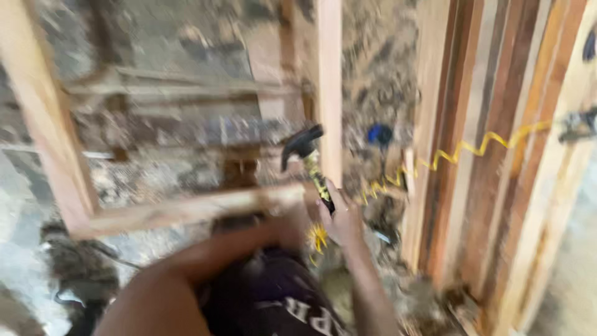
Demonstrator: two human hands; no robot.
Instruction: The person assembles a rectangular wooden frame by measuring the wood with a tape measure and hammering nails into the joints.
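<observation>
The picture is blurred by motion. My right hand [341, 219] grips the yellow-and-black handle of a claw hammer [306, 149], whose dark head is raised beside a pale upright board [329, 81]. My left hand [281, 229] is pressed against the near end of a horizontal wooden rail [186, 210] of a light wood frame; whether its fingers wrap the rail is too blurred to tell. The frame's slanted left post [46, 118] joins that rail at the lower left.
A stack of long planks [491, 155] leans at the right. A yellow coiled cord [472, 148] runs across them toward a blurred tool [578, 124] at the right edge. A small blue object [379, 134] lies on the debris-strewn ground behind the frame.
</observation>
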